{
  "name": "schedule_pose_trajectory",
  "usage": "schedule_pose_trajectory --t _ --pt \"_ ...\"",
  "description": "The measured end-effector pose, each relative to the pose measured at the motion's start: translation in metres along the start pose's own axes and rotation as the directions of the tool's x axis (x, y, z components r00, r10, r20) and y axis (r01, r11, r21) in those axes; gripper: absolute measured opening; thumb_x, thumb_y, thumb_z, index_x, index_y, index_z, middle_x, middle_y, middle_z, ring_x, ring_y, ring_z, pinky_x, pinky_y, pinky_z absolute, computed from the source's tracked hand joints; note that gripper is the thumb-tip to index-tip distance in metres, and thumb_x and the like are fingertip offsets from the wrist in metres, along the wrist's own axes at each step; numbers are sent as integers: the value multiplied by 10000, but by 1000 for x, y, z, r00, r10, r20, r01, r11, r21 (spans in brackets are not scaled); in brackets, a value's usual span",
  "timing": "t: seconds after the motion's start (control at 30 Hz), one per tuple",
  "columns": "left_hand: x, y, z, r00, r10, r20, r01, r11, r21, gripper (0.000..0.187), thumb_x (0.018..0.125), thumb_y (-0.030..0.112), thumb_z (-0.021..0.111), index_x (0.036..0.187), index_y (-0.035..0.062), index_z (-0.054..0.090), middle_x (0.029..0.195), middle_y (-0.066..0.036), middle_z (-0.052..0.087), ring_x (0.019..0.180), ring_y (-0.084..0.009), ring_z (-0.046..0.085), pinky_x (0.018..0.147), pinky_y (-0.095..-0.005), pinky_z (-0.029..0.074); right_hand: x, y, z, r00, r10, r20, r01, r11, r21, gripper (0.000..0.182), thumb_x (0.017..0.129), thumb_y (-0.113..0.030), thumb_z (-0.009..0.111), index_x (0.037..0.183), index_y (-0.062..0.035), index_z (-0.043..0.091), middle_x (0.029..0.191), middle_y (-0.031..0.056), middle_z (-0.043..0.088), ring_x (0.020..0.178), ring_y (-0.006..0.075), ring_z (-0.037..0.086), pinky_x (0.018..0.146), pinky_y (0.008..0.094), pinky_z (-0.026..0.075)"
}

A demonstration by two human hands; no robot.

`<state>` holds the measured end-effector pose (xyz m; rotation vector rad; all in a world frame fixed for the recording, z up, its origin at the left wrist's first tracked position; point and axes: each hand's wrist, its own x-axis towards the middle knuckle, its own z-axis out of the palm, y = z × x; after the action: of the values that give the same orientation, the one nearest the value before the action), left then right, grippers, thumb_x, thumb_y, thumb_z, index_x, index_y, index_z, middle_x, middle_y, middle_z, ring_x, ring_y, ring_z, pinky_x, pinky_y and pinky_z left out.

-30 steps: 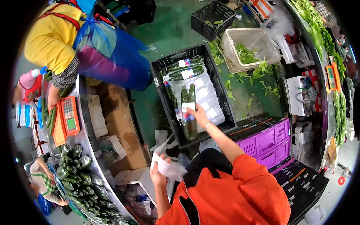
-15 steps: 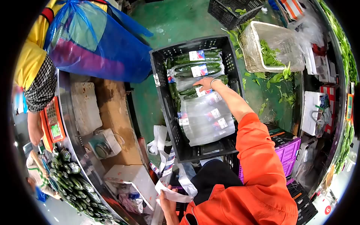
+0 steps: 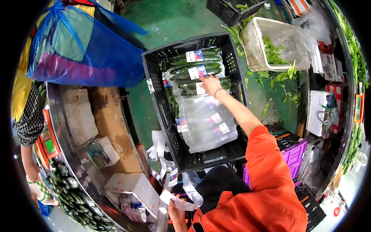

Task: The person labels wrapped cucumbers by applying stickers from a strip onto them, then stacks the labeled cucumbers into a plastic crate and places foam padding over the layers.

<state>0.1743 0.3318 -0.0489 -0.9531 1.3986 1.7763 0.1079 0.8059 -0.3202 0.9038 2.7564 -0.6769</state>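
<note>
A black crate (image 3: 152, 91) holds several plastic-wrapped cucumber packs (image 3: 195, 71) with white, blue and red labels. My right hand (image 3: 210, 84) reaches into it, fingertips on the label of an upper-middle pack and partly bent; whether they grip anything is hidden. Near the bottom, my left hand (image 3: 176, 207) is closed on a white label strip (image 3: 174, 198), which curls up beside the crate. Printed labels (image 3: 174, 177) hang on part of the strip.
A blue plastic bag (image 3: 112, 54) bulges at upper left. At right are a white basket (image 3: 266, 63) with leafy greens and a purple crate (image 3: 292, 156). Cucumbers (image 3: 75, 193) lie at lower left, near another person's arm (image 3: 29, 158). A foam box (image 3: 131, 189) stands below.
The view has shifted slightly, moving the crate left in the picture. My right hand has moved slightly up along the packs, its fingers now on the label. My left hand still holds the strip.
</note>
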Motion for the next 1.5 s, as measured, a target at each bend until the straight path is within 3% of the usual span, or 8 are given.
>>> schedule_pose_trajectory --t 0.13,0.23,0.47,0.67,0.93,1.2,1.37,1.5 --pt "4 -3 2 1000 -19 18 19 999 -50 405 824 265 557 1126 8 473 967 -143 588 789 -279 550 756 -413 429 4 -41 4 912 -174 -372 161 985 -66 369 714 -250 650 1024 -91 530 1012 70 503 989 234 456 866 403 332" --pt "7 -7 2 999 -39 -28 38 998 -42 419 821 267 559 1138 11 461 971 -145 580 794 -281 544 765 -412 422 47 -79 5 900 -308 -309 296 951 -87 554 668 -224 668 1148 -76 435 1184 109 444 1179 259 357 958 541 237" --pt "7 -11 -1 998 -51 -40 50 999 -21 417 821 270 557 1147 33 450 961 -116 579 805 -261 541 773 -409 416 93 -91 21 891 -451 -58 410 853 -324 391 705 -232 639 1068 -125 546 1073 52 483 1066 219 422 958 555 241" --pt "9 -13 -1 997 -57 -50 52 995 -80 413 824 284 551 1147 48 451 960 -104 580 808 -251 543 778 -405 412 81 -61 16 857 -475 -198 400 857 -325 158 777 -138 480 883 -137 597 952 30 492 964 212 461 929 542 264" --pt "9 -8 -6 990 -127 -69 112 977 -183 381 867 324 474 1181 112 433 903 -76 587 752 -230 560 803 -467 398 112 -89 11 801 -472 -369 410 881 -237 284 777 -245 513 1011 -109 598 1104 66 501 1124 263 389 946 614 190" --pt "17 4 -32 994 -67 -89 55 989 -134 425 836 239 543 1202 68 411 922 -106 593 752 -243 575 815 -510 428 120 -92 8 945 -327 -18 278 829 -484 349 835 -320 454 1090 -112 570 1210 43 466 1186 266 350 959 638 157" --pt "17 54 3 987 158 -12 -157 985 67 390 774 43 552 1127 -91 458 987 -146 577 813 -222 582 700 -313 492 73 -142 -17 886 -361 -291 373 928 -18 316 797 -211 544 1081 -73 551 1186 84 485 1074 262 469 864 487 383" --pt "15 90 16 982 186 31 -188 959 212 282 891 153 421 1007 -68 552 897 -127 624 744 -173 602 681 -301 491 -42 -259 -110 758 -600 -254 614 525 590 322 717 -126 659 1013 -44 561 1031 110 554 867 252 566 750 333 457"
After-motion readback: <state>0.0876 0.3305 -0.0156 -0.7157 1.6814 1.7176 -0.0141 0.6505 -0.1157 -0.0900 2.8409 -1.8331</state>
